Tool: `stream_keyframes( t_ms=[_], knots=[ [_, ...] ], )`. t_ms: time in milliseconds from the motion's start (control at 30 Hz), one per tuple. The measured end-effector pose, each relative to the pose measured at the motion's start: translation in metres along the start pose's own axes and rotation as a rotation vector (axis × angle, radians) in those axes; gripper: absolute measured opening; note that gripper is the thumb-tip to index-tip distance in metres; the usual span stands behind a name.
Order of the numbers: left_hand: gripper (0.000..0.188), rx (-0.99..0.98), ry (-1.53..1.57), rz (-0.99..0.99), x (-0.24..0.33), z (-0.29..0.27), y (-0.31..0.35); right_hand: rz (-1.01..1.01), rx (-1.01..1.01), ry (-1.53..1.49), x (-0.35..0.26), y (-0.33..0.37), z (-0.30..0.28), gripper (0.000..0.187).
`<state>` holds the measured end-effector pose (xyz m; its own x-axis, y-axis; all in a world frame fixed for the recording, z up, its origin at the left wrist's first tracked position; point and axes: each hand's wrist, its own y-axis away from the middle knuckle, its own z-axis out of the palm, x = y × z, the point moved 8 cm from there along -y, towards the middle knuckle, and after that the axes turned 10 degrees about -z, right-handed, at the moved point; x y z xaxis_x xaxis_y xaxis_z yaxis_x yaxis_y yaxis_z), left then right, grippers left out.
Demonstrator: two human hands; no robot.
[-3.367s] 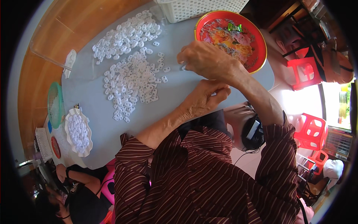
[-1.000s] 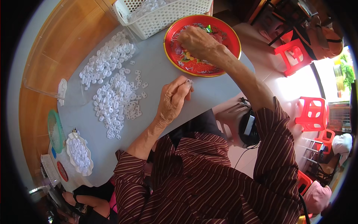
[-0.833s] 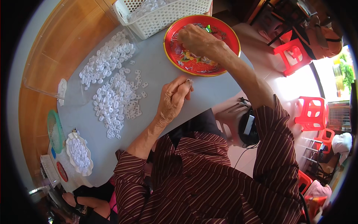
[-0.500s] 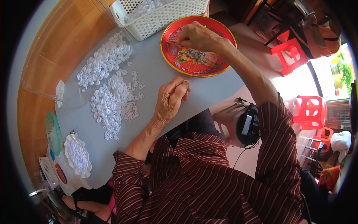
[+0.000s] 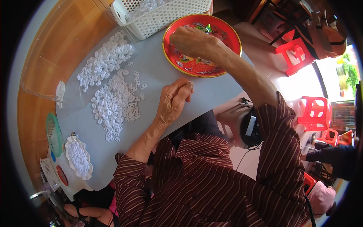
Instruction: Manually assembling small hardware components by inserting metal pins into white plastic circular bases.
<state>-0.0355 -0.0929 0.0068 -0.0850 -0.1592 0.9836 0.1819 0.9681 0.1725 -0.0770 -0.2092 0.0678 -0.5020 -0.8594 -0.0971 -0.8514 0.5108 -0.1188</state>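
Over the round red tray (image 5: pixel 231 42) with a gold rim and a flower pattern, my right hand (image 5: pixel 196 41) reaches down, back of the hand up. Its fingertips are hidden beneath it. Many small thin greyish-white pieces (image 5: pixel 206 71) lie scattered in the tray. My left hand (image 5: pixel 174 101) is closed just in front of the tray, thumb pressed to the fingers; a tiny pale bit may show at the tip, too small to name. To its left, a heap of small white plastic pieces with holes (image 5: pixel 113 104) spreads on the grey table (image 5: pixel 151 64).
A white perforated basket (image 5: pixel 166 20) holding white pieces stands behind the tray. A clear plastic box (image 5: pixel 41 75) lies on its side at left, pieces spilling out. Nearer are a green basket (image 5: pixel 55 136) and a white scalloped dish (image 5: pixel 89 174). Another person's arm (image 5: pixel 94 212) is at lower left.
My right hand has moved left within the tray and turned its back further up, hiding its fingers. My left hand has stayed put. At far right, people in the background have moved.
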Motion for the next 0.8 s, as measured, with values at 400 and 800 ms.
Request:
stream_keyframes(
  t_ms=[400,800],
  knots=[
    [0.029,0.052,-0.021,0.02,-0.006,-0.011,0.002,0.037,0.005,-0.097,0.015,0.009,0.014,0.013],
    [0.029,0.053,-0.055,0.064,-0.001,-0.008,0.0,0.098,0.298,-0.441,0.034,0.052,-0.003,0.018]
  ],
)
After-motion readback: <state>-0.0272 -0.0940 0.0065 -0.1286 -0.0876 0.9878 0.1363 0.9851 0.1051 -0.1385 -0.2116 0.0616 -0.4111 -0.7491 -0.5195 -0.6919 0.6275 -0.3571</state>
